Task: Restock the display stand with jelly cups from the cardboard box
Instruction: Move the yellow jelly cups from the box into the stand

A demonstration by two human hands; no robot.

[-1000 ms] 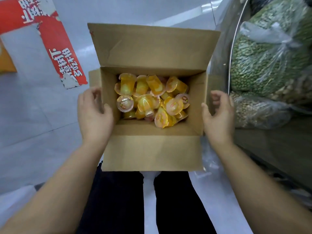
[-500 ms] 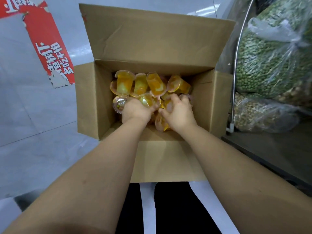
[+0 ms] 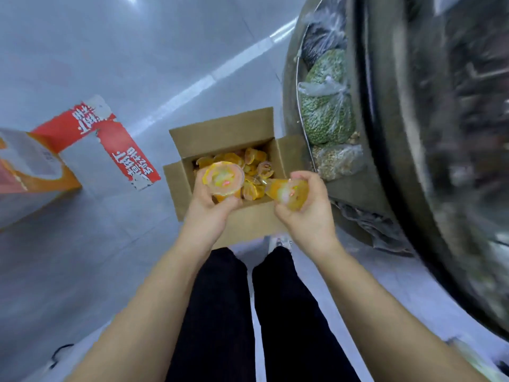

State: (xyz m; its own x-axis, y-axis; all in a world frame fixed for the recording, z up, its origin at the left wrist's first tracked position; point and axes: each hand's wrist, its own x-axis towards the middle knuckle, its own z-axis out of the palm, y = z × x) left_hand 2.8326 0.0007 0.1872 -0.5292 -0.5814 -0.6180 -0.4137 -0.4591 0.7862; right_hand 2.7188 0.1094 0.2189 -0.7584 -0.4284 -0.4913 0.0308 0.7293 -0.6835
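Two jelly cups are lifted above the cardboard box (image 3: pixel 249 227): the left hand (image 3: pixel 212 208) grips one jelly cup (image 3: pixel 223 179), the right hand (image 3: pixel 308 213) another (image 3: pixel 289 194). A slippery cup may fall while being carried to the blurred display stand (image 3: pixel 413 161).

One cardboard box (image 3: pixel 249 226), 2 jelly cups held, one per hand – left (image 3: pixel 223 180), right (image 3: pixel 292 194) – approx. a dozen more in box, 3 bagged goods (image 3: pixel 327 117) at right.

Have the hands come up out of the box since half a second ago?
Yes. Both hands, left and right, have lifted above the cardboard box, each holding jelly cups.
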